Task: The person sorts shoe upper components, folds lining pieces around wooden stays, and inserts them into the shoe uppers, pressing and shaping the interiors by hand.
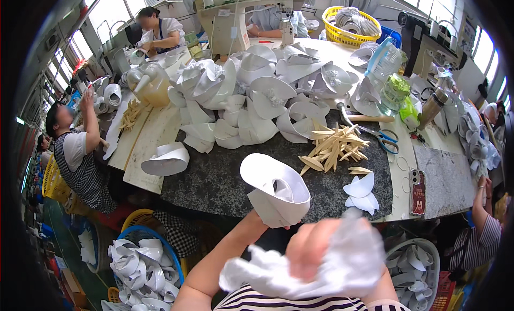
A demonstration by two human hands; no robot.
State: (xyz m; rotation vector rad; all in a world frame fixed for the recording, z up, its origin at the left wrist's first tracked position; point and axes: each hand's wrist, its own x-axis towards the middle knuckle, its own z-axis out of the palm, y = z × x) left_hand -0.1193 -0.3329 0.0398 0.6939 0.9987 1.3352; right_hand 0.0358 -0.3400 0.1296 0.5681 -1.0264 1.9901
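My left hand (258,220) is closed on a white, looped leather shoe upper (276,190), lifted over the near edge of the dark work surface. Most of the fingers are hidden beneath it. Just to the right and nearer my body, my right hand (309,248) grips a crumpled white cloth (353,252); both are smeared by motion. Beyond, a large heap of similar white uppers (254,123) covers the middle of the table. A single upper (166,160) lies apart on the left. Flat white cut pieces (361,192) rest to the right of my hands.
Pale wooden slivers (337,145), a hammer (369,118) and blue-handled scissors (386,139) lie right of the heap. A phone (417,190) sits near the right edge. Baskets of uppers (147,268) stand below. A sewing machine (225,22) and several people surround the table.
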